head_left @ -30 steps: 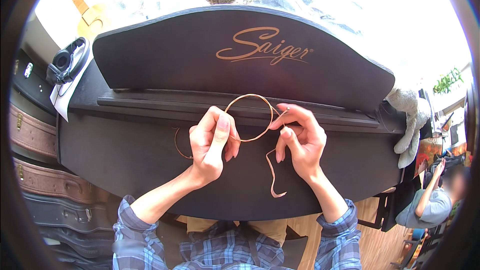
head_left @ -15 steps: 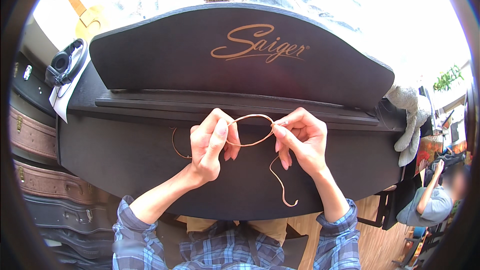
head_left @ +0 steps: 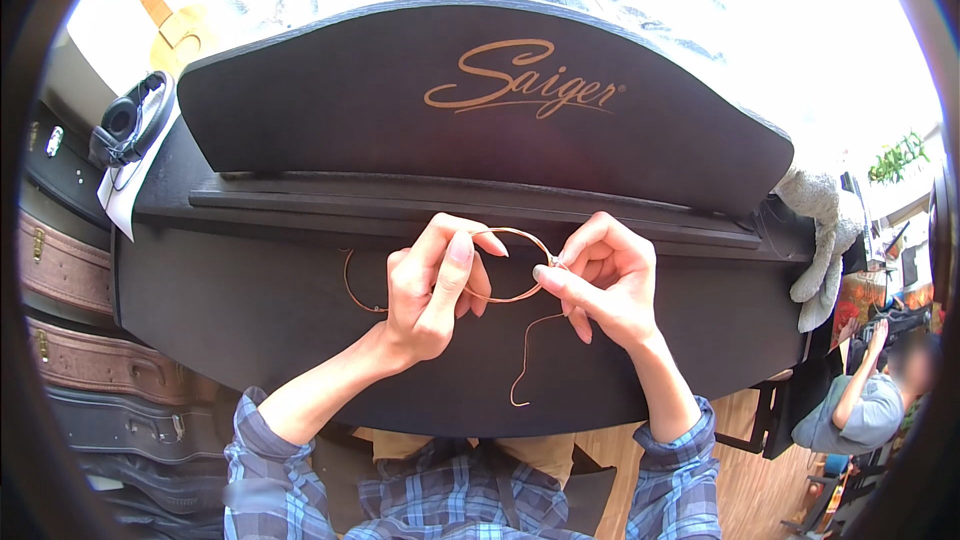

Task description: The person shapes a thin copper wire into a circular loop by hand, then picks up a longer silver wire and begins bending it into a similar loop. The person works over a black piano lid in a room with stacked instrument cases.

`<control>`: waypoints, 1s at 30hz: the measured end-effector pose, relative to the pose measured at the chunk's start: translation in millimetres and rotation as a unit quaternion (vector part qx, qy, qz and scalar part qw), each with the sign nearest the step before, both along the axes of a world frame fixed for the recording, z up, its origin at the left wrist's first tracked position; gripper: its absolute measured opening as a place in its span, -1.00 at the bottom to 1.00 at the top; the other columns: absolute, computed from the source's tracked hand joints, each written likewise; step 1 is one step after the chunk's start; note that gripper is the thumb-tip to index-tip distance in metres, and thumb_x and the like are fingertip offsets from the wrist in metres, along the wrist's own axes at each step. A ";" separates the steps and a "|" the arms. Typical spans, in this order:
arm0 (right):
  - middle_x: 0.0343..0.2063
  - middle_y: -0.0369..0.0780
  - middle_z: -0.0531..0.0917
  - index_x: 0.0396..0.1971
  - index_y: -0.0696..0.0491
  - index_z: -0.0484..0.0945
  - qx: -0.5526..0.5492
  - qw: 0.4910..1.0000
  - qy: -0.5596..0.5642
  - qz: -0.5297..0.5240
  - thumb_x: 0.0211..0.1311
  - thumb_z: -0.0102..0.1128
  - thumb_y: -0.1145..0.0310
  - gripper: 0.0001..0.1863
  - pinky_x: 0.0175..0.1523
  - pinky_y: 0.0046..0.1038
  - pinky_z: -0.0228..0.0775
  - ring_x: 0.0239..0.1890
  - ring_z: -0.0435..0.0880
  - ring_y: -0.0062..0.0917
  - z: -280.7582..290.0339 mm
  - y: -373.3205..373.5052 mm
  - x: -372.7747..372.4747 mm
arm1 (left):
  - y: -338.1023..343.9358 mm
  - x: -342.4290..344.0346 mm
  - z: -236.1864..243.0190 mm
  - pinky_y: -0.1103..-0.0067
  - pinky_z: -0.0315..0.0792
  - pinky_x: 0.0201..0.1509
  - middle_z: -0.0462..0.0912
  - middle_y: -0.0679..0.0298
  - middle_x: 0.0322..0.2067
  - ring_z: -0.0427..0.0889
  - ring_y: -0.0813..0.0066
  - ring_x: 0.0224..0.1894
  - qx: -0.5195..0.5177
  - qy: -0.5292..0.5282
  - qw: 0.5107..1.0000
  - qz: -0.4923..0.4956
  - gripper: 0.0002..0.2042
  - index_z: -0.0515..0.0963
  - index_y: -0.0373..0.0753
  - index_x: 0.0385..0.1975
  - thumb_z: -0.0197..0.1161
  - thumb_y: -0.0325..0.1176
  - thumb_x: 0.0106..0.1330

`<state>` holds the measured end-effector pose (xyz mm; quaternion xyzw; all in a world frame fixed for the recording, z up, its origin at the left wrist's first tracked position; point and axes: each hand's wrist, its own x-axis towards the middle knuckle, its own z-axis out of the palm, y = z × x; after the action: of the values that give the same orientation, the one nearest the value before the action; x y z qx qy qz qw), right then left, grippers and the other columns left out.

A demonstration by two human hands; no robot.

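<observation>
A copper-coloured guitar string, wound into a loop, is held between my hands above the black lid. My left hand has its thumb and fingers closed on the loop's left side. At the right side, my right hand pinches the loop between thumb and forefinger, near a small light-coloured bit at the fingertips. From below the right fingers a loose tail of string hangs down and curls at its tip. Left of my left hand, a curved length of similar string shows against the lid; where it leads is hidden behind the hand.
The black piano-like surface has an upright curved panel behind it. Headphones rest at far left, above stacked instrument cases. A grey plush toy hangs at the right corner; another person sits beyond.
The loop has turned rounder and shifted slightly right. My left hand has moved a little right, its forefinger reaching along the loop. The hanging tail has swung left.
</observation>
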<state>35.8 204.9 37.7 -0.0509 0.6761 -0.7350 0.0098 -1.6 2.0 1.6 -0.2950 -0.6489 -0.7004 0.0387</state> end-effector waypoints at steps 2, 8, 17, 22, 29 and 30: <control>-0.67 -0.26 0.63 -0.40 0.12 0.51 0.001 1.000 -0.002 0.004 0.13 0.46 0.48 -0.78 -0.75 -0.70 0.22 -0.73 0.55 -0.73 1.1 0.0 -0.7 | -0.5 -0.6 0.2 0.73 0.23 -0.66 0.49 0.36 -0.77 0.40 0.73 -0.77 -0.002 0.010 1.000 -0.006 -0.74 0.48 -0.31 -0.20 -0.16 -0.33 0.58; -0.66 -0.23 0.62 -0.21 0.16 0.52 -0.020 1.000 -0.007 0.005 0.21 0.37 0.51 -0.79 -0.75 -0.67 0.20 -0.78 0.50 -0.73 4.5 -0.3 0.1 | -0.6 1.3 4.7 0.73 0.25 -0.68 0.51 0.32 -0.75 0.42 0.70 -0.76 0.009 -0.036 0.999 -0.003 -0.72 0.45 -0.31 -0.26 -0.19 -0.32 0.59; -0.42 -0.08 0.71 -0.22 0.22 0.49 -0.025 0.999 0.042 -0.005 0.30 0.23 0.56 -0.87 -0.77 -0.69 0.25 -0.73 0.63 -0.60 -2.3 -1.4 -0.7 | -0.6 -1.0 9.0 0.73 0.22 -0.70 0.47 0.32 -0.77 0.37 0.69 -0.78 0.060 -0.115 0.992 -0.005 -0.69 0.41 -0.29 -0.28 -0.23 -0.26 0.61; -0.34 -0.06 0.71 -0.24 0.22 0.43 -0.042 0.998 0.028 -0.034 0.31 0.25 0.55 -0.84 -0.76 -0.68 0.27 -0.72 0.63 -0.59 -4.9 -4.5 -1.0 | 0.7 0.8 7.7 0.73 0.22 -0.70 0.48 0.32 -0.76 0.37 0.70 -0.78 0.054 -0.109 0.993 0.006 -0.68 0.40 -0.28 -0.29 -0.24 -0.24 0.62; -0.39 -0.08 0.71 -0.24 0.26 0.48 -0.013 0.998 0.047 -0.036 0.27 0.30 0.55 -0.83 -0.74 -0.69 0.29 -0.71 0.64 -0.60 -7.4 -3.4 -0.8 | 0.6 1.5 3.6 0.74 0.21 -0.69 0.47 0.34 -0.77 0.38 0.73 -0.76 0.037 -0.049 0.998 0.002 -0.70 0.41 -0.28 -0.29 -0.23 -0.27 0.61; -0.40 -0.08 0.71 -0.24 0.27 0.50 0.001 0.998 0.053 -0.041 0.26 0.30 0.55 -0.83 -0.74 -0.69 0.29 -0.71 0.64 -0.61 -8.2 -3.9 -0.3 | -0.2 1.2 3.1 0.74 0.20 -0.69 0.47 0.34 -0.77 0.38 0.73 -0.76 0.034 -0.047 0.998 0.000 -0.70 0.41 -0.28 -0.29 -0.22 -0.27 0.61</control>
<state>35.5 201.0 29.5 -0.0617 0.6778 -0.7305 -0.0559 -0.5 1.8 4.7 -0.2601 -0.6258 -0.7351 0.0184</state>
